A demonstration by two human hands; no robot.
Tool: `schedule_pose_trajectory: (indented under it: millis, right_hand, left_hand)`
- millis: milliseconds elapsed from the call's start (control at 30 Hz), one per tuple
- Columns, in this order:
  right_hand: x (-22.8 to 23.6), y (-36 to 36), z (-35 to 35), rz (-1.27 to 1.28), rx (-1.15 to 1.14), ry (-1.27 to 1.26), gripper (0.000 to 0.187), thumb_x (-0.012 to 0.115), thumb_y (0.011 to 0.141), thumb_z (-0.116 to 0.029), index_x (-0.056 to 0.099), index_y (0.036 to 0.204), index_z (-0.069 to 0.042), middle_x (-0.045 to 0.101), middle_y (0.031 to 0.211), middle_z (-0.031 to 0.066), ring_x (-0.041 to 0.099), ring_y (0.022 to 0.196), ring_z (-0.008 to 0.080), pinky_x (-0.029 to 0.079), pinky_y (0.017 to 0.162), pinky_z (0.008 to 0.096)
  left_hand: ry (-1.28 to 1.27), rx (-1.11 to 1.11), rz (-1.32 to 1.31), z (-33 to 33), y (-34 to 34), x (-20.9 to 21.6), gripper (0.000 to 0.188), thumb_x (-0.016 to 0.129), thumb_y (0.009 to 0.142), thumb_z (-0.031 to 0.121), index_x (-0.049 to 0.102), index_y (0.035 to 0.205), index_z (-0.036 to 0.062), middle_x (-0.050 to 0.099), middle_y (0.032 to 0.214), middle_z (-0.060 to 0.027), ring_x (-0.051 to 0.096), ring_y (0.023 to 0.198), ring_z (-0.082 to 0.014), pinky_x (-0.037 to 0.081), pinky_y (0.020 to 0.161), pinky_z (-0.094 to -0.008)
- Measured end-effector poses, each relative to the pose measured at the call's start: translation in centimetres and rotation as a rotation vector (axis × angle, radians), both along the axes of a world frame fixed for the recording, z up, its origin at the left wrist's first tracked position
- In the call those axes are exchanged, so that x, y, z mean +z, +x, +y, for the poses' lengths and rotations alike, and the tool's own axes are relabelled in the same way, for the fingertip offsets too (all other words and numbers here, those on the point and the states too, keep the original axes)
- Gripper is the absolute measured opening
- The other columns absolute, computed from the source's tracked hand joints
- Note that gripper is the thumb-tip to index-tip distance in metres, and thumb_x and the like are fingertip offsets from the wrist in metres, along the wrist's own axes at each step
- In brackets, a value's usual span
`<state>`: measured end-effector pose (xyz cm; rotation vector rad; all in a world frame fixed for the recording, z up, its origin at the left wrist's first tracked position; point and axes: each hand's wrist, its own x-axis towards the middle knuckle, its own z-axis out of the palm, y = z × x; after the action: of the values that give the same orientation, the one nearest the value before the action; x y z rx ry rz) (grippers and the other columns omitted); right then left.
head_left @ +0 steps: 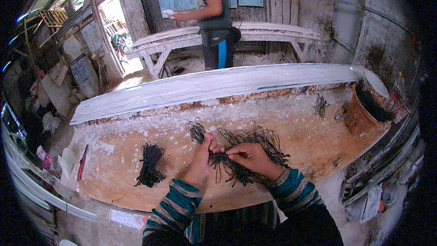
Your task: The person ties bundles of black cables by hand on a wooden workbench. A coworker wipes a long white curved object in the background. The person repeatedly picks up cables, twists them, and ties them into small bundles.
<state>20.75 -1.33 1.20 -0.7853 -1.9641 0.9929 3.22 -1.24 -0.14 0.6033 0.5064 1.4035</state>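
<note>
My left hand (205,157) is wrapped round a bunch of thin black cords (196,131), whose looped ends stick out above the thumb. Close to its right, my right hand (251,157) is pinched at the fingertips on black cord beside the left fingers; exactly which strands it grips is hard to make out. Under and behind the right hand spreads a loose pile of black looped cords (268,139). Left of my hands, a tied bundle of black cords (150,165) lies on the wooden tabletop (107,155).
A red-handled slim tool (82,164) lies at the left. A rusty orange bucket (355,120) of dark strands tips at the right, near a small tuft of cord (321,106). A long white board (218,86) bounds the far side. Behind it stands a person (214,16) at another bench (268,32).
</note>
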Motion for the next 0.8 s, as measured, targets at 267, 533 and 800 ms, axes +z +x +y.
schedule_pose_trajectory:
  millis: [267,533,800]
  right_hand:
    - [1.1,1.4,0.4,0.316,-0.134,-0.104,0.007,0.058,0.082,-0.004,0.060,0.088,-0.001,0.062,0.087,0.0043,0.057,0.082,0.0114,0.045,0.075,0.0240]
    - [1.6,1.3,0.1,0.286,-0.127,0.093,0.009,0.060,0.080,-0.002,0.061,0.089,-0.003,0.061,0.088,0.0067,0.058,0.082,0.0153,0.046,0.074,0.0264]
    - [1.7,0.6,-0.3,0.099,-0.059,0.305,0.014,0.063,0.077,-0.002,0.062,0.091,-0.003,0.063,0.088,0.0083,0.060,0.082,0.0195,0.047,0.073,0.0292]
  left_hand:
    - [0.042,-0.167,-0.082,0.2,-1.7,0.9,0.025,0.047,0.089,0.037,0.047,0.083,0.0127,0.031,0.054,0.0063,0.032,0.046,-0.0047,0.036,0.055,-0.0233]
    - [-0.032,-0.382,0.224,-2.0,0.7,1.2,0.036,0.048,0.086,0.044,0.047,0.084,0.0089,0.028,0.055,0.0065,0.031,0.049,-0.0051,0.035,0.054,-0.0228]
    - [-0.013,-0.351,0.426,-2.4,1.3,0.7,0.035,0.054,0.083,0.043,0.050,0.079,0.0081,0.037,0.056,0.0046,0.037,0.049,-0.0068,0.041,0.054,-0.0263]
